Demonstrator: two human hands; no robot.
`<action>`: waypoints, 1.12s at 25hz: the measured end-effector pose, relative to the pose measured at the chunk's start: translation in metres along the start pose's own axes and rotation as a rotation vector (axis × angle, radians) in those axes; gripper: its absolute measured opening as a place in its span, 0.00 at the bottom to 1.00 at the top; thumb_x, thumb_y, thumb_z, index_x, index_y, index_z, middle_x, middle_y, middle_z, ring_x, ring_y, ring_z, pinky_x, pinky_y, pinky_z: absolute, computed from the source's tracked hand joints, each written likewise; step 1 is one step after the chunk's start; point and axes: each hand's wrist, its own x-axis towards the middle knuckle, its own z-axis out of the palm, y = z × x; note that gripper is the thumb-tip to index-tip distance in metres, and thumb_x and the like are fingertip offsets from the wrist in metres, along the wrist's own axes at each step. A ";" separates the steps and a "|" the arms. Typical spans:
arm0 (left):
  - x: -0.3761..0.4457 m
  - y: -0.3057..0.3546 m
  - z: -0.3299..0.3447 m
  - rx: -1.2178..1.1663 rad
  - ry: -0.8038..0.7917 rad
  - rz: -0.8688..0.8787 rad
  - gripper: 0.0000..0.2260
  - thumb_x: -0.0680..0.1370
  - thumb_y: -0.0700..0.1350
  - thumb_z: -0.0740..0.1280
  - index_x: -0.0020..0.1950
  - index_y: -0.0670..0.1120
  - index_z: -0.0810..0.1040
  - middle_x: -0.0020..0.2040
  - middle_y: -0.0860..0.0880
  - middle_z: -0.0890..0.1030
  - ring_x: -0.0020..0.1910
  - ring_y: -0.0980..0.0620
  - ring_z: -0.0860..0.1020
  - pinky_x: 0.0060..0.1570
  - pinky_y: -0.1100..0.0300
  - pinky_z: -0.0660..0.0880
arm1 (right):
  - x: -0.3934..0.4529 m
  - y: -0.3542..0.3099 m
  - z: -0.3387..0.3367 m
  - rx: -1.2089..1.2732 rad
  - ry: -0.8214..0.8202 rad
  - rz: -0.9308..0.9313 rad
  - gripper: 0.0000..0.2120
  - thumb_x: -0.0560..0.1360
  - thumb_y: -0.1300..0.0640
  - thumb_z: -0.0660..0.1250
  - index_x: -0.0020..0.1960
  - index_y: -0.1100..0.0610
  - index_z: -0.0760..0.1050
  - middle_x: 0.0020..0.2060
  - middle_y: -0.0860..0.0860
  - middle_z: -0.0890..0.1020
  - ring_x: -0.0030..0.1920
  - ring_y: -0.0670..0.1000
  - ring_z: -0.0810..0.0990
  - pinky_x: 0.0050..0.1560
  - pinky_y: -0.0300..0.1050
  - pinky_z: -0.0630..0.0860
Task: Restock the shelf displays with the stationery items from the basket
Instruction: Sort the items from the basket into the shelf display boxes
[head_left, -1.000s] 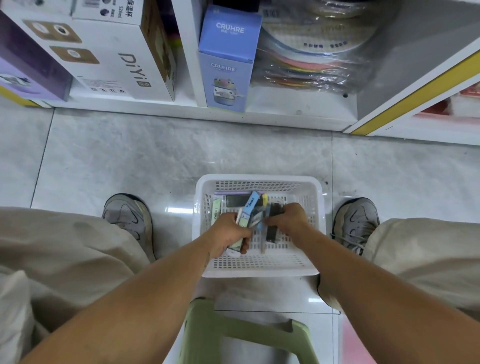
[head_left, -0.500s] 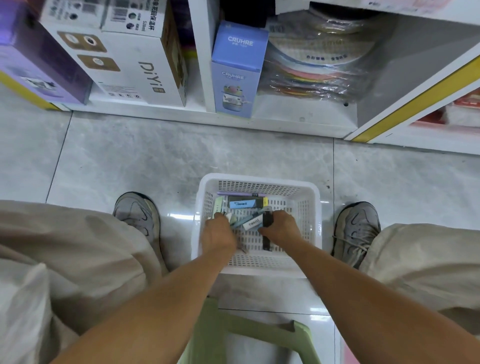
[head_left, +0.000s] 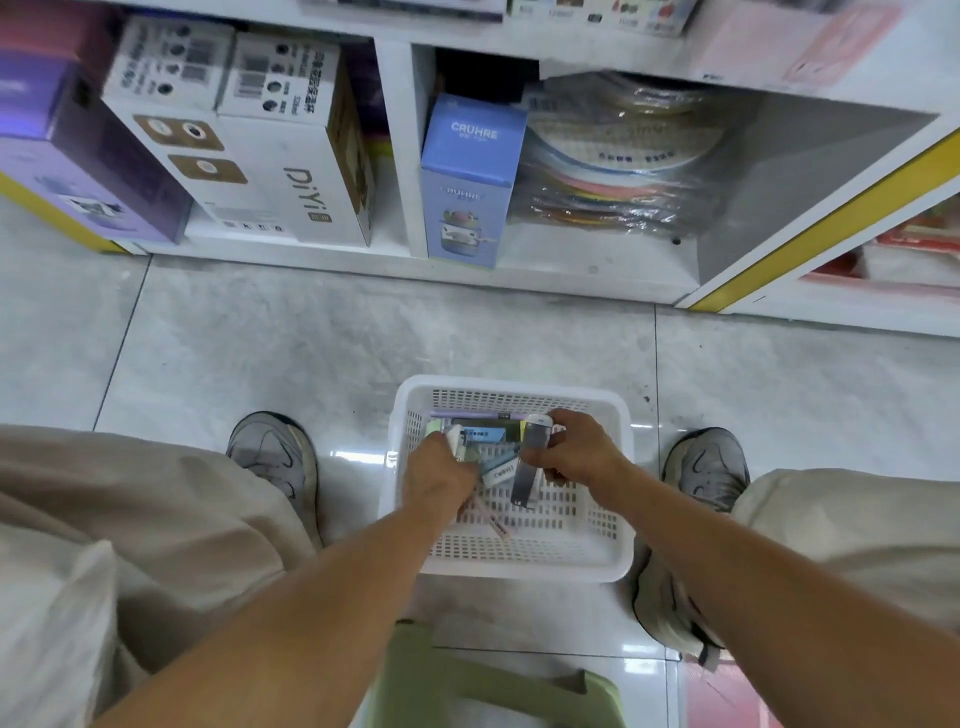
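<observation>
Where both hands sorted low a moment ago, the right hand (head_left: 576, 451) now lifts a grey packet (head_left: 529, 467) above the white basket (head_left: 511, 571); the left hand (head_left: 440, 475) grips white packets (head_left: 457, 439), ready for shelving.

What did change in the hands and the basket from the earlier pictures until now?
The right hand has lifted a dark packet with a white top clear of the pile. The left hand keeps its hold on a small white item and a pink pen. The white basket stayed on the floor.
</observation>
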 end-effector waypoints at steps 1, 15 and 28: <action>-0.005 0.009 -0.010 -0.055 -0.068 0.045 0.06 0.74 0.44 0.72 0.47 0.49 0.77 0.37 0.49 0.82 0.30 0.52 0.81 0.27 0.60 0.77 | -0.009 -0.014 -0.012 0.010 -0.029 -0.058 0.12 0.70 0.68 0.76 0.50 0.61 0.77 0.34 0.59 0.83 0.28 0.53 0.78 0.29 0.44 0.75; -0.140 0.236 -0.192 -0.293 -0.334 0.680 0.11 0.68 0.29 0.72 0.45 0.39 0.75 0.31 0.43 0.78 0.22 0.47 0.75 0.24 0.58 0.74 | -0.187 -0.236 -0.146 0.087 -0.023 -0.681 0.09 0.71 0.63 0.76 0.51 0.61 0.83 0.36 0.56 0.84 0.32 0.49 0.81 0.29 0.37 0.71; -0.168 0.322 -0.255 -0.753 0.009 0.642 0.24 0.71 0.26 0.71 0.59 0.44 0.67 0.36 0.37 0.80 0.20 0.49 0.74 0.23 0.54 0.78 | -0.213 -0.348 -0.170 -0.888 0.868 -1.190 0.10 0.77 0.59 0.70 0.59 0.55 0.82 0.50 0.54 0.86 0.52 0.58 0.83 0.52 0.51 0.78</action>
